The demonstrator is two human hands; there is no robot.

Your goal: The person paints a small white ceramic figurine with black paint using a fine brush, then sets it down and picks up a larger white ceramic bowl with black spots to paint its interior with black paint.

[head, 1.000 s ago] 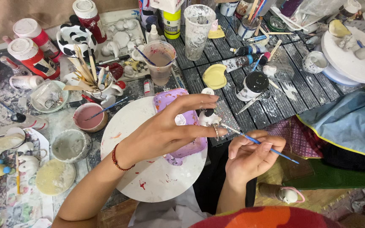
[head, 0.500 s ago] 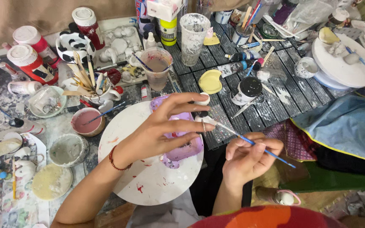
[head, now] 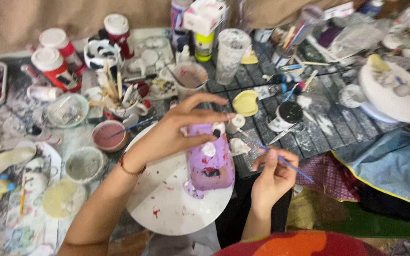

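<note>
My left hand [head: 179, 128] rests on the top of a lilac painted clay piece [head: 209, 163] that has white and dark spots. The piece stands on a round white turntable [head: 167, 204] smeared with red paint. My right hand [head: 272, 178] pinches a thin blue-handled brush [head: 290, 165], whose tip points toward the upper end of the lilac piece. A red bracelet sits on my left wrist. The view is blurred.
Around the turntable lie a pink paint bowl [head: 108, 135], a grey bowl [head: 84, 164], red-and-white jars [head: 55, 66], a cup of brushes [head: 119, 97], a clear cup [head: 231, 52], a yellow dish [head: 246, 102], a small paint pot [head: 285, 114] and a second white turntable [head: 395, 95]. Blue cloth [head: 395, 166] lies right.
The lilac piece has turned upright under my left hand and shows more of its face. My right hand with the brush has moved up and left, closer to it.
</note>
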